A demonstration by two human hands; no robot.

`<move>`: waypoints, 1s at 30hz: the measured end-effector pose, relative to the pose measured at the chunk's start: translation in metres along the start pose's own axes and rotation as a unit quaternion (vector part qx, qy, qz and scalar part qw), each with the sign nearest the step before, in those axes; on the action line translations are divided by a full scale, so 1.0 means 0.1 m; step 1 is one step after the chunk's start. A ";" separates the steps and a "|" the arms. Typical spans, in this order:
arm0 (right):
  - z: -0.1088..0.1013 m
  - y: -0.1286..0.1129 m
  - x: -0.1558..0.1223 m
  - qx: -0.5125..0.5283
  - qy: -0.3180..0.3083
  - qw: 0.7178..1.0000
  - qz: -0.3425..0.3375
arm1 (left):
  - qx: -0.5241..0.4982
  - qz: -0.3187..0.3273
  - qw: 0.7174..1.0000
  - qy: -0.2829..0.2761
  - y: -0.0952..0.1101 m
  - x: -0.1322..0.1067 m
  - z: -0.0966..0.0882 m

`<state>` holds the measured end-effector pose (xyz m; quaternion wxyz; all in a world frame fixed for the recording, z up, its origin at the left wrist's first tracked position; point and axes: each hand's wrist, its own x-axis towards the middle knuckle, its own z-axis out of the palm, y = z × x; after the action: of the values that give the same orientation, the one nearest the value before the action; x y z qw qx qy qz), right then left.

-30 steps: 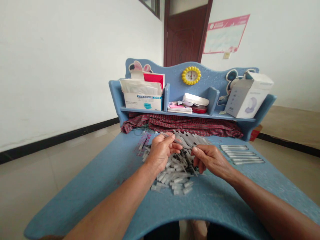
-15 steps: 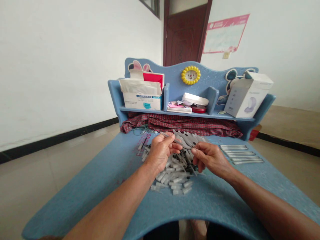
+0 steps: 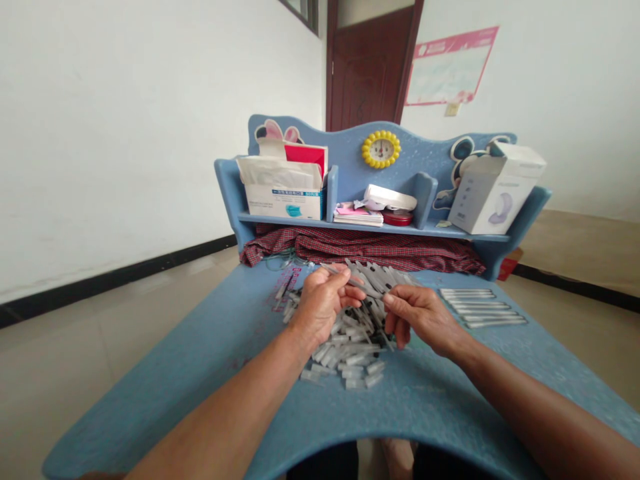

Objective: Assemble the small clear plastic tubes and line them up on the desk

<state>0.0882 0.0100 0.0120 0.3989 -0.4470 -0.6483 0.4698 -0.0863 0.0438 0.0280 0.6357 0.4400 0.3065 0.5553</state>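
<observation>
A slim, translucent grey pen barrel (image 3: 369, 289) is stretched between my hands above a heap of pen parts. My left hand (image 3: 324, 299) pinches it along its length with thumb and fingers. At its right end the thumb and index finger of my right hand (image 3: 417, 312) are closed on the tip; any smaller part there is hidden. Beneath the hands lie clear pen caps (image 3: 345, 353), with black pieces mixed in. More grey barrels (image 3: 385, 275) are piled behind. To the right of my right hand, several finished-looking pens (image 3: 483, 309) lie in a row.
The blue desk (image 3: 200, 373) carries a shelf with a mask box (image 3: 285, 200), a white carton (image 3: 497, 193), papers (image 3: 357, 215) and a red round tin (image 3: 397, 219). A checked cloth (image 3: 360, 247) is bunched under the shelf. A yellow-rimmed clock (image 3: 381, 149) sits on the backboard.
Both hands stay nearly in place with the barrel between them. The lower fingers of my right hand have shifted slightly downward.
</observation>
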 end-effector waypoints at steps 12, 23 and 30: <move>-0.04 -0.06 0.00 0.137 -0.025 0.990 0.023 | -0.049 0.021 0.995 -0.087 0.03 0.02 -0.05; 0.06 -0.02 -0.02 0.090 0.059 0.991 -0.080 | -0.106 -0.066 0.988 -0.085 0.02 -0.04 0.01; 0.04 0.06 -0.06 -0.149 0.142 0.950 -0.236 | -0.086 -0.125 0.979 -0.135 -0.07 -0.06 0.02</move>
<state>0.0873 0.0038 0.0047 0.5152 -0.3977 -0.7345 0.1921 -0.0824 0.0379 0.0224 0.7710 0.4128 0.2218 0.4312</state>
